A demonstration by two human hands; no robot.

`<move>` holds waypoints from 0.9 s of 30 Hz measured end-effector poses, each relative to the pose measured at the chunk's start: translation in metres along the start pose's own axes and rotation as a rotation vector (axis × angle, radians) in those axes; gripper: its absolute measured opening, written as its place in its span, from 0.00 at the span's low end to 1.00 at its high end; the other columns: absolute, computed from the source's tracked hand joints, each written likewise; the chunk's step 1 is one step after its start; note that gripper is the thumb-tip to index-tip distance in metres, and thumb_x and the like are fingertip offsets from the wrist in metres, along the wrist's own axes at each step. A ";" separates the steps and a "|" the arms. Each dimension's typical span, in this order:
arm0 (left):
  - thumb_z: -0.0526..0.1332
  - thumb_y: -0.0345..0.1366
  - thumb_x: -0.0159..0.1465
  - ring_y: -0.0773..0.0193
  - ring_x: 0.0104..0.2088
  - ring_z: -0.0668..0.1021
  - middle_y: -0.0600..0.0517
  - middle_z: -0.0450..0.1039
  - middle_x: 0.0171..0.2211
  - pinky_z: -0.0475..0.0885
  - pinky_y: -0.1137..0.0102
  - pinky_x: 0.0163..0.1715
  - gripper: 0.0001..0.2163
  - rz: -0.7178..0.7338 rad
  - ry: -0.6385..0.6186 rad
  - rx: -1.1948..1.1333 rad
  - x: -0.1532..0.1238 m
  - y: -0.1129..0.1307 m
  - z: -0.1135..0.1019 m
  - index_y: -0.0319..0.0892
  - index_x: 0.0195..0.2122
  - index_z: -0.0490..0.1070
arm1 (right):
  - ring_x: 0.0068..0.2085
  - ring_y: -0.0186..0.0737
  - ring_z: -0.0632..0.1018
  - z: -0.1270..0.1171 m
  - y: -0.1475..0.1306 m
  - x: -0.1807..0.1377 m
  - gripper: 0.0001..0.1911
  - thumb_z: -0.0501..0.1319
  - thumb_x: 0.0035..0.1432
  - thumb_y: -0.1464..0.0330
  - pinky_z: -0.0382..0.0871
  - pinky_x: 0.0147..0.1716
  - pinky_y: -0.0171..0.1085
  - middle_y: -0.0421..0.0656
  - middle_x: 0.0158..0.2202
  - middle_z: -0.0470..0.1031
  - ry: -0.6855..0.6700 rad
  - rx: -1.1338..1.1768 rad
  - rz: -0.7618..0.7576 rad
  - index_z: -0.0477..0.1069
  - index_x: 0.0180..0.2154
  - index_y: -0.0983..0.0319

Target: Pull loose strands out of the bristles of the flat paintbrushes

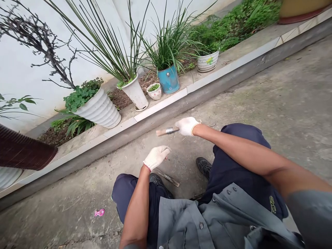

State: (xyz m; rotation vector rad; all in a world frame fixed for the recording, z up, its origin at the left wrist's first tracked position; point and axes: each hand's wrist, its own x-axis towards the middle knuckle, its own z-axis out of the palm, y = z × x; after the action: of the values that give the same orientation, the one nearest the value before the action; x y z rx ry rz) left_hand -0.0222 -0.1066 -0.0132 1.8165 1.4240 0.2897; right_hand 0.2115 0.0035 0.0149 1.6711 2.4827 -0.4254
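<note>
Right hand [186, 125] grips brush [167, 131]; yellow trouser logo [272, 204] unreadable.

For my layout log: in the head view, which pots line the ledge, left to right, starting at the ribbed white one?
Ribbed white pot, tall white pot, small white pot, blue pot, patterned white bowl.

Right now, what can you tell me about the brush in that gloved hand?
The brush is a small paintbrush with a shiny metal band and pale bristles that point left. Its handle is hidden inside the white-gloved right hand that grips it. It lies roughly level, held over the concrete ground in front of the person's knees.
</note>
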 end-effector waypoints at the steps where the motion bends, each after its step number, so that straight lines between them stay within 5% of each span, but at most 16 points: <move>1: 0.54 0.46 0.69 0.64 0.28 0.77 0.56 0.73 0.26 0.69 0.72 0.32 0.15 0.001 0.014 0.026 0.000 -0.001 -0.001 0.43 0.34 0.75 | 0.43 0.54 0.82 0.007 -0.001 0.000 0.16 0.67 0.50 0.69 0.71 0.41 0.43 0.57 0.42 0.82 -0.068 -0.065 -0.020 0.81 0.43 0.64; 4: 0.52 0.45 0.70 0.64 0.28 0.76 0.56 0.73 0.26 0.68 0.72 0.33 0.16 0.013 0.056 0.100 0.001 -0.002 -0.005 0.43 0.33 0.75 | 0.40 0.54 0.82 0.030 -0.009 -0.005 0.14 0.71 0.42 0.71 0.73 0.41 0.46 0.54 0.36 0.82 -0.342 -0.175 -0.212 0.81 0.35 0.66; 8: 0.53 0.43 0.69 0.65 0.28 0.76 0.56 0.73 0.26 0.68 0.72 0.33 0.15 0.026 0.064 0.090 -0.001 -0.001 -0.008 0.43 0.33 0.75 | 0.29 0.44 0.78 0.044 -0.018 -0.016 0.14 0.72 0.41 0.64 0.72 0.33 0.42 0.42 0.24 0.76 -0.759 -0.040 -0.473 0.78 0.31 0.64; 12: 0.54 0.43 0.68 0.65 0.28 0.76 0.56 0.73 0.26 0.69 0.72 0.33 0.14 -0.001 0.054 0.008 -0.002 -0.001 -0.008 0.43 0.36 0.77 | 0.25 0.37 0.76 0.032 -0.015 -0.027 0.20 0.73 0.42 0.56 0.68 0.26 0.34 0.38 0.23 0.74 -0.890 0.226 -0.573 0.76 0.32 0.64; 16: 0.56 0.43 0.67 0.64 0.28 0.76 0.55 0.74 0.27 0.70 0.72 0.32 0.13 -0.009 0.054 -0.004 0.000 0.001 -0.008 0.43 0.35 0.77 | 0.23 0.34 0.74 0.011 -0.010 -0.035 0.20 0.73 0.44 0.56 0.64 0.24 0.32 0.37 0.22 0.74 -0.669 0.355 -0.544 0.75 0.33 0.63; 20: 0.55 0.45 0.69 0.64 0.29 0.77 0.54 0.74 0.26 0.71 0.72 0.35 0.15 0.011 0.045 -0.043 0.001 0.004 -0.006 0.43 0.29 0.72 | 0.26 0.35 0.77 -0.003 -0.007 -0.026 0.18 0.67 0.54 0.54 0.63 0.26 0.31 0.39 0.25 0.76 -0.215 0.546 -0.294 0.74 0.38 0.61; 23: 0.53 0.45 0.70 0.65 0.28 0.78 0.55 0.74 0.26 0.70 0.72 0.35 0.17 0.048 0.006 -0.026 0.001 0.004 -0.002 0.43 0.28 0.70 | 0.35 0.43 0.81 -0.007 -0.002 -0.008 0.18 0.63 0.59 0.53 0.66 0.31 0.34 0.47 0.33 0.81 0.110 0.368 -0.115 0.77 0.40 0.61; 25: 0.53 0.45 0.70 0.65 0.28 0.77 0.56 0.73 0.25 0.69 0.72 0.34 0.17 0.039 -0.007 0.029 0.000 0.002 -0.001 0.43 0.27 0.69 | 0.40 0.50 0.83 -0.004 0.001 0.000 0.15 0.62 0.60 0.60 0.69 0.36 0.38 0.52 0.38 0.82 0.155 0.148 -0.032 0.79 0.43 0.62; 27: 0.53 0.44 0.70 0.65 0.27 0.77 0.57 0.73 0.24 0.68 0.72 0.33 0.17 0.029 0.010 0.070 0.000 0.000 -0.001 0.43 0.27 0.69 | 0.44 0.55 0.83 0.004 0.000 0.004 0.16 0.64 0.55 0.69 0.70 0.39 0.42 0.56 0.41 0.82 0.056 -0.036 -0.011 0.80 0.46 0.64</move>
State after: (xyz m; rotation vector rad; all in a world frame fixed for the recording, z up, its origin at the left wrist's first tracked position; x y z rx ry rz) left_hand -0.0227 -0.1059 -0.0121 1.8962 1.4313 0.2672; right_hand 0.2103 0.0057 0.0101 1.6788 2.5245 -0.3371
